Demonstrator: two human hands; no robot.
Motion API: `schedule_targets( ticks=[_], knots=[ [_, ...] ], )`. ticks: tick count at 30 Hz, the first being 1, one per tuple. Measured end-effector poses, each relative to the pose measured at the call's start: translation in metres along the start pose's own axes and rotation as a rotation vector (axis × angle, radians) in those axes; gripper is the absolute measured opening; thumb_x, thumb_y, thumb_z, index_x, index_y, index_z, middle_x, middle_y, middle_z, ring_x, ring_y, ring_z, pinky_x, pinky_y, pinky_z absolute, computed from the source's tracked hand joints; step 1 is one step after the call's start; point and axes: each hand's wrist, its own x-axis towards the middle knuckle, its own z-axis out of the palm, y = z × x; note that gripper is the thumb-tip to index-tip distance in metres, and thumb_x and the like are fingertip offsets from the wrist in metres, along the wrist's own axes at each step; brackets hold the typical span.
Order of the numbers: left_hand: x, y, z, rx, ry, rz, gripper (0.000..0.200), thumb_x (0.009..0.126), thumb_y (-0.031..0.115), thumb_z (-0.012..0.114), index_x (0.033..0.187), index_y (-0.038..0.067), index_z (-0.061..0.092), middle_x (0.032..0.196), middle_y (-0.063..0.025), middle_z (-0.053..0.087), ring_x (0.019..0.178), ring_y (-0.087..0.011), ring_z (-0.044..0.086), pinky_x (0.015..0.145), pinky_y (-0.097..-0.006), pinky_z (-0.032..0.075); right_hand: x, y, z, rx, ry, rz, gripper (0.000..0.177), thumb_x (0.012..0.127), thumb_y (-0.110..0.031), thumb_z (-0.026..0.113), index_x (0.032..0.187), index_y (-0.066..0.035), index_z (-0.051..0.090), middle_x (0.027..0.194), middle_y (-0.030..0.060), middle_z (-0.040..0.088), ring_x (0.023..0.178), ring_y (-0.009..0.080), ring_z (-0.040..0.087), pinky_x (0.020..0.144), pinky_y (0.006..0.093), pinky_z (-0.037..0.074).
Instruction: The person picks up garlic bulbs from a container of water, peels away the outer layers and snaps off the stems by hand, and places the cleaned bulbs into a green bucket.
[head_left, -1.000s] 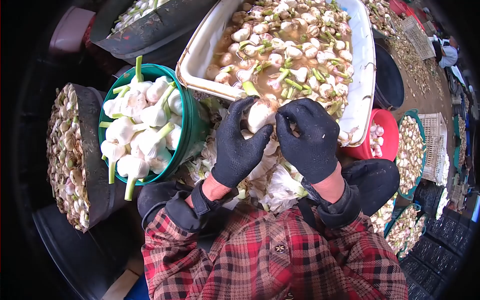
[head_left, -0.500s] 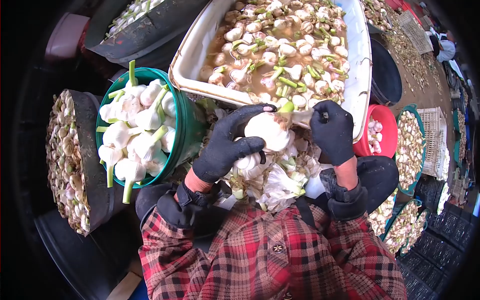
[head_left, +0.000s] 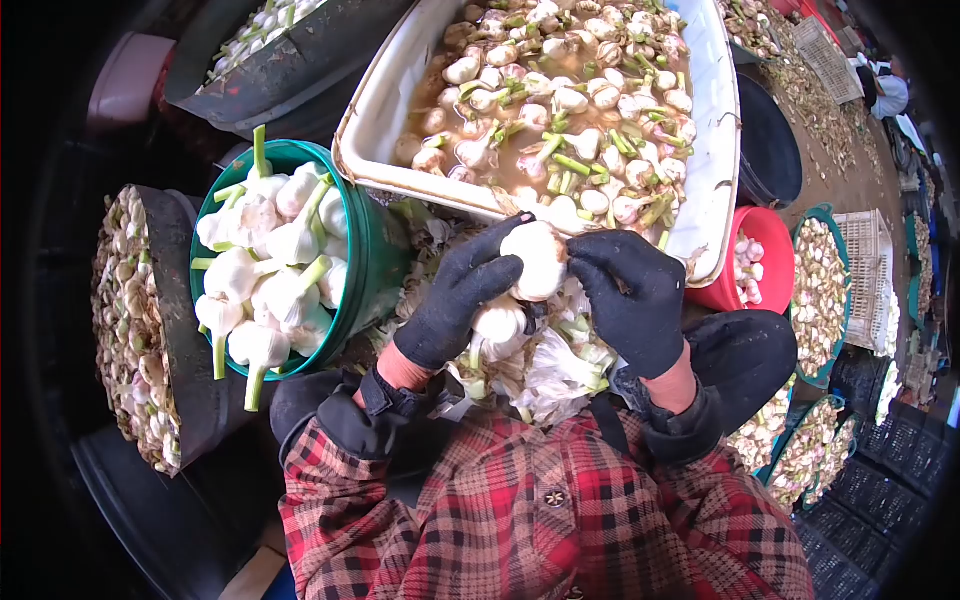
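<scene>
My left hand (head_left: 455,300), in a dark glove, holds a large white garlic bulb (head_left: 537,262) between fingers and thumb. Another bulb (head_left: 499,320) shows just below it, by the palm. My right hand (head_left: 635,295), gloved too, has its fingertips pinched at the right side of the large bulb; whatever they grip is too small to make out. Beneath both hands lies a heap of garlic skins and trimmings (head_left: 560,365). To the left stands a green bucket (head_left: 372,262) full of white bulbs with cut green stems.
A white tub (head_left: 415,183) of murky water and floating garlic lies ahead. On the right are a red bucket (head_left: 778,250) with a few bulbs, a black tub (head_left: 770,150) and a pale crate (head_left: 862,250). A dark container (head_left: 185,320) of garlic stands far left. Another person (head_left: 888,92) is at upper right.
My right hand has come down and left to the bulb's side. The large bulb has turned in my left hand, and its green stem no longer shows.
</scene>
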Motion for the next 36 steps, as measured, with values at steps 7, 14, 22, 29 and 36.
schedule_targets(
  ticks=[7,14,22,29,36],
  knots=[
    [-0.002,-0.006,0.009,0.013,-0.015,-0.088,0.059,0.088,0.026,0.061,0.138,-0.001,0.042,0.122,-0.0141,0.057,0.108,-0.0213,0.056,0.095,-0.0332,0.044,-0.005,-0.003,0.005,-0.127,0.037,-0.091,0.011,0.074,0.001,0.065,0.084,-0.003,0.061,0.077,0.0123,0.062,0.072,0.032,0.062,0.062,0.0403,0.049],
    [-0.001,-0.015,0.008,0.431,-0.096,-0.139,0.06,0.073,0.028,0.075,0.119,-0.003,0.053,0.094,-0.0181,0.066,0.082,-0.0251,0.066,0.075,-0.0364,0.052,-0.015,0.006,0.014,-0.124,-0.087,-0.034,0.012,0.076,0.002,0.062,0.086,-0.002,0.056,0.073,0.014,0.058,0.07,0.0345,0.059,0.06,0.0419,0.047],
    [-0.002,-0.008,0.008,0.499,-0.146,0.118,0.069,0.069,0.021,0.072,0.127,-0.006,0.046,0.1,-0.0236,0.064,0.091,-0.0295,0.066,0.081,-0.0374,0.05,-0.015,0.014,0.006,0.321,-0.169,0.422,0.014,0.08,-0.007,0.07,0.091,0.0,0.063,0.078,0.011,0.065,0.065,0.0145,0.059,0.061,0.0289,0.047],
    [0.001,-0.023,0.01,0.376,0.014,-0.208,0.058,0.079,0.036,0.075,0.118,-0.001,0.054,0.101,-0.0183,0.066,0.094,-0.0253,0.066,0.082,-0.0366,0.05,-0.023,0.016,0.017,0.104,-0.112,0.258,0.011,0.08,-0.007,0.07,0.086,0.0,0.064,0.075,0.0146,0.065,0.063,0.0214,0.061,0.059,0.0325,0.047],
    [-0.003,-0.033,0.013,0.395,0.045,0.037,0.046,0.08,0.023,0.069,0.117,-0.002,0.056,0.103,-0.0172,0.066,0.094,-0.0206,0.065,0.081,-0.0358,0.051,-0.025,0.027,0.018,0.29,-0.082,0.586,0.014,0.084,-0.009,0.066,0.081,0.004,0.062,0.067,0.0146,0.062,0.059,0.02,0.057,0.059,0.0339,0.045]
  ],
)
